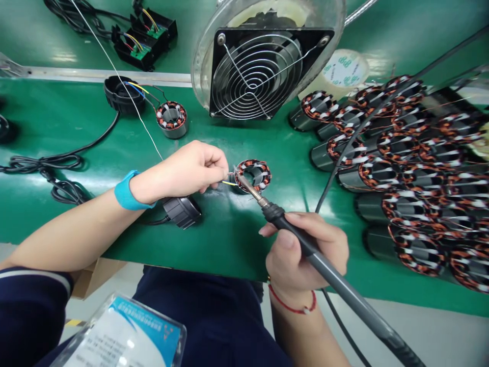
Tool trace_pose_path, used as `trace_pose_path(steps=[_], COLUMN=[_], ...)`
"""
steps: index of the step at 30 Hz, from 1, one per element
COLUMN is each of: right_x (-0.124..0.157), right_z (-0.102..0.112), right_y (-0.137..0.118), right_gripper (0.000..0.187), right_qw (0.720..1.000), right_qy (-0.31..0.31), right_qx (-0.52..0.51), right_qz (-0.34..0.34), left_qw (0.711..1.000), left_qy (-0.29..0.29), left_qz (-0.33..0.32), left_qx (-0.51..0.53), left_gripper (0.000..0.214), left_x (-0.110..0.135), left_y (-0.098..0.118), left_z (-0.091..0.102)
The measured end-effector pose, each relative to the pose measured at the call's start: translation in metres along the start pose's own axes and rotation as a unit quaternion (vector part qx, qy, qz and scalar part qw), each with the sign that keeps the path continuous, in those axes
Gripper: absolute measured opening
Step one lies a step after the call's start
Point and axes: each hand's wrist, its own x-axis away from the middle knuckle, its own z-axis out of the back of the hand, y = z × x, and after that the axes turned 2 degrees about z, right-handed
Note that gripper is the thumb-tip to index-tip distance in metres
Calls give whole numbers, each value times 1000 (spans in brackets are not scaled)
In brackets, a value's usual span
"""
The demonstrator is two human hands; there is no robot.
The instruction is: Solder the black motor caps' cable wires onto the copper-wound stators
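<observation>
The green surface [237,244] carries the work. Your left fingers [218,165] are pinched closed on a thin yellow lead [228,183], just left of the copper-wound stator [254,163], which lies flat with its axis upright. Your right fingers [305,223] wrap the soldering iron [277,216], its tip reaching the stator's near edge from lower right. The pinched lead end is hidden and cannot be made out.

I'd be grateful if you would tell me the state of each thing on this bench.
Left hand, pinching wires
Right hand, gripping soldering iron
Soldering iron, tip at near stator rim
Near stator, lying flat, wires at its edge
Far stator, wired to black housing
Stacked stators, lying in rows
</observation>
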Motion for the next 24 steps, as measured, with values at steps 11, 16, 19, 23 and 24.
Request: trace_pose_path(steps=[11, 16, 19, 23, 24], right_x=[-3, -2, -1, -1, -1], right_z=[1, 0, 0, 2, 2], right_y=[-2, 1, 1, -1, -2], right_gripper=[17, 16, 16, 16, 16], right_qw=[1000, 1000, 1000, 1000, 999], right_qy=[-12, -10, -14, -30, -31], right_qx=[3, -3, 0, 9, 11], right_qz=[14, 12, 2, -4, -4], left_qw=[1000, 1000, 1000, 1000, 1000], left_qy=[0, -1, 1, 5, 6], left_qz=[16, 15, 14, 12, 12], left_qx=[-2, 2, 3, 3, 3], left_gripper=[10, 11, 10, 11, 11], left_x=[1, 0, 0, 0, 0], left_y=[5, 4, 4, 4, 4], left_z=[0, 0, 0, 0, 0])
